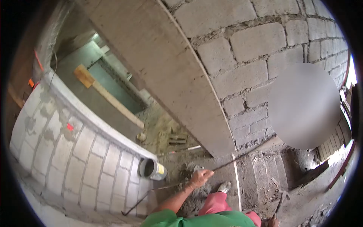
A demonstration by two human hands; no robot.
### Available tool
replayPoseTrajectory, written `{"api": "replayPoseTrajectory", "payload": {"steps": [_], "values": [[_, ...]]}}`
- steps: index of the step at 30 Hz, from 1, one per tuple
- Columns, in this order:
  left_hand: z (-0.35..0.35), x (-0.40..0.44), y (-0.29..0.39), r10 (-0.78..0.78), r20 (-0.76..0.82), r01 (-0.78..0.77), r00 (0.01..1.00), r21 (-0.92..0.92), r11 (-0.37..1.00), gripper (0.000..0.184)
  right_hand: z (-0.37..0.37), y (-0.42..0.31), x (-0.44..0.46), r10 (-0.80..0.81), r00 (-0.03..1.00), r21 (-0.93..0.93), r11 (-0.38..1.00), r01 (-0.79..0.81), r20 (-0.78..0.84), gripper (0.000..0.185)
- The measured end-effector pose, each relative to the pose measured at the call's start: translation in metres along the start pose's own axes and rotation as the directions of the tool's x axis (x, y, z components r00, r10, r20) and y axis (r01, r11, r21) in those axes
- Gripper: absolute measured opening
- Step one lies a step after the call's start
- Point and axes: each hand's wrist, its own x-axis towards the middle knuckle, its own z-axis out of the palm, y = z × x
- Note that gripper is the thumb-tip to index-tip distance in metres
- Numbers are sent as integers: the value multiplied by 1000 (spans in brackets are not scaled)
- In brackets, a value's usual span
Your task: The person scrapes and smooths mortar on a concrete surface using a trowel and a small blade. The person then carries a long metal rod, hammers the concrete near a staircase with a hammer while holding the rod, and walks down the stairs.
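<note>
My left hand (pixel 201 178) is closed around a long thin dark metal bar (pixel 228 161). The bar has a ribbed upper part that runs toward the block wall at the right, and a hooked lower end near the left wall. At the bottom right my right hand (pixel 273 221) grips the handle of a hammer (pixel 281 201), whose head points up over the rough floor. A grey bucket (pixel 152 169) lies tipped on its side, left of my left hand.
Block walls stand at the left (pixel 89 160) and upper right (pixel 242 45). A concrete column (pixel 162 72) borders an opening with a wooden plank (pixel 117 103) beyond. Rubble and boards (pixel 264 174) cover the floor at the right. A blurred round patch hides part of the right side.
</note>
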Motion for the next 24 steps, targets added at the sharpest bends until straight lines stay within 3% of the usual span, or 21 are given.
{"api": "replayPoseTrajectory", "payload": {"steps": [3, 7, 9, 12, 14, 15, 16, 18, 20, 23, 24], "values": [[-42, -23, 35, -2, -236, 12, 972, 41, 999, 48, -28, -9, 35, -78, 997, 64, 995, 78, -15, 54], [-109, -26, 22, 73, -565, -72, 822, 24, 997, 40, -26, -32, 28, -160, 987, 185, 970, 161, -18, 55], [-156, -17, 18, 100, -658, -125, 747, 9, 992, 36, -11, -72, -9, -202, 978, 260, 943, 206, -45, 54], [-231, 6, 4, 142, -752, -226, 644, -10, 974, 31, 33, -116, -54, -128, 988, 353, 924, 150, -83, 51], [-281, 33, -14, 265, -773, -298, 576, 103, 949, 32, 67, -145, -78, -103, 986, 407, 901, 148, -130, 50], [-305, 51, -25, 299, -766, -320, 569, 128, 939, 37, 85, -167, -99, -98, 984, 425, 892, 154, -151, 50], [-324, 71, -39, 214, -785, -320, 581, 22, 947, 43, 103, -224, -151, -74, 984, 429, 893, 137, -161, 50], [-363, 109, -63, 81, -762, -275, 642, -130, 953, 48, 132, -256, -179, -43, 983, 443, 889, 120, -181, 51], [-392, 147, -76, 101, -749, -335, 655, -168, 927, 48, 156, -247, -149, -80, 992, 437, 892, 114, -95, 52], [-424, 198, -98, 90, -722, -385, 686, -254, 887, 48, 186, -290, -150, -248, 937, 200, 933, 299, -246, 53], [-430, 213, -107, 65, -701, -380, 710, -304, 874, 47, 198, -291, -119, -387, 871, 188, 871, 453, -303, 51]]}}
